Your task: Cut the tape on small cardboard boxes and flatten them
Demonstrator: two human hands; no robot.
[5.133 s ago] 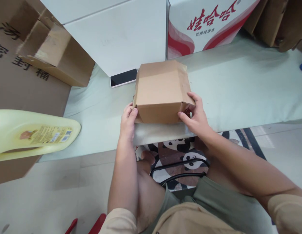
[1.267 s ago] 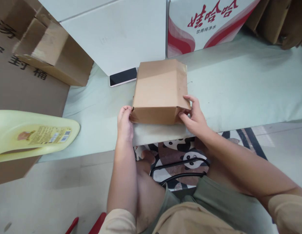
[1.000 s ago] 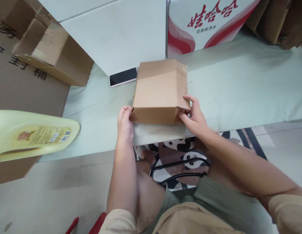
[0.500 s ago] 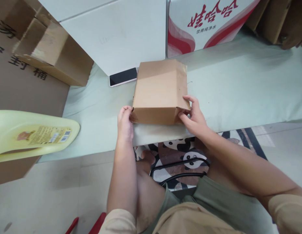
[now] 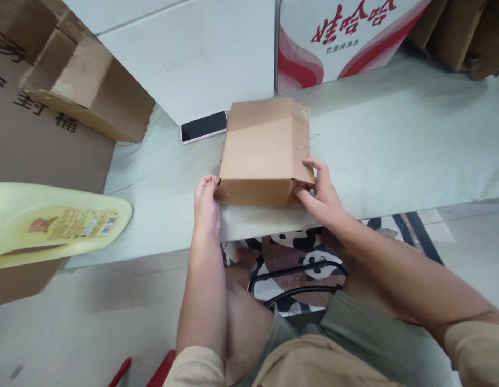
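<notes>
A small brown cardboard box (image 5: pixel 263 148) lies flat on a pale green sheet (image 5: pixel 394 145) near its front edge. My left hand (image 5: pixel 205 207) grips the box's near left corner with the fingers curled against it. My right hand (image 5: pixel 320 194) pinches the near right corner, thumb below and fingers on the top flap. The box's near face points toward me.
A phone (image 5: pixel 203 127) lies face up behind the box on the left. Behind stand a large white box (image 5: pixel 193 54) and a red-and-white printed carton (image 5: pixel 338 37). Brown cartons (image 5: pixel 84 86) stack at the left, a yellow plastic stool (image 5: pixel 51 223) beside them.
Since five seconds ago the box has settled lower and flatter and my left hand has shifted to its corner. Over the last second nothing has visibly moved.
</notes>
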